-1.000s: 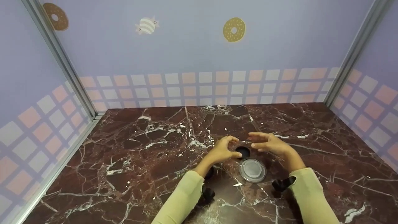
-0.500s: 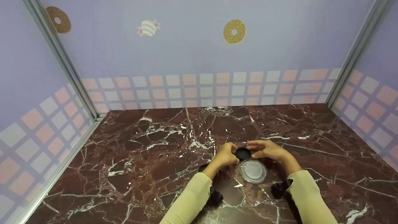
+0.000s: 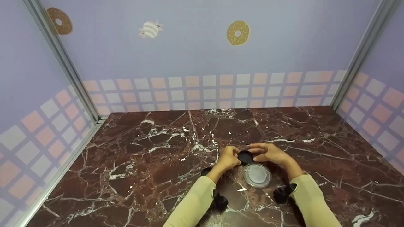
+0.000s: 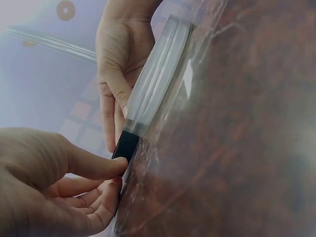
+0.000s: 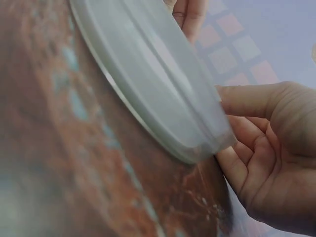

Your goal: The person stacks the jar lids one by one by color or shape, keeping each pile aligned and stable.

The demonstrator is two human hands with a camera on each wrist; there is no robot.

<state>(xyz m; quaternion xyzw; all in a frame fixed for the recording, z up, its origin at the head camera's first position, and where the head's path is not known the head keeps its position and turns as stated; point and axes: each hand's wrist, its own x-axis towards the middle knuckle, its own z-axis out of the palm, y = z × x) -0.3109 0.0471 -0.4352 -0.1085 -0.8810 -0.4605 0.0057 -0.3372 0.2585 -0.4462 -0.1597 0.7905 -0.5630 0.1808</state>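
A shallow black round cap [image 3: 245, 157] lies on the marbled table between the two hands. Against its near edge sits a clear round plastic container [image 3: 257, 175] with a whitish top, seen edge-on in both wrist views. My left hand [image 3: 228, 157] pinches the cap's left edge; in the left wrist view the thumb tip presses on the black rim [image 4: 126, 144], other fingers curled below. From the right, my right hand [image 3: 270, 154] holds the cap between thumb and forefinger, the forefinger reaching along its far side. The container partly hides those fingertips in the right wrist view.
Dark red marbled tabletop [image 3: 151, 176] with white veins spreads around the hands. A patterned wall [image 3: 195, 53] stands behind, with side walls left and right joined by metal posts [image 3: 350, 60]. Black camera straps [image 3: 284, 193] sit at both wrists.
Both hands have come down and closed in on the black cap from either side; the right hand moved nearer and lower. The clear container stays about where it was.
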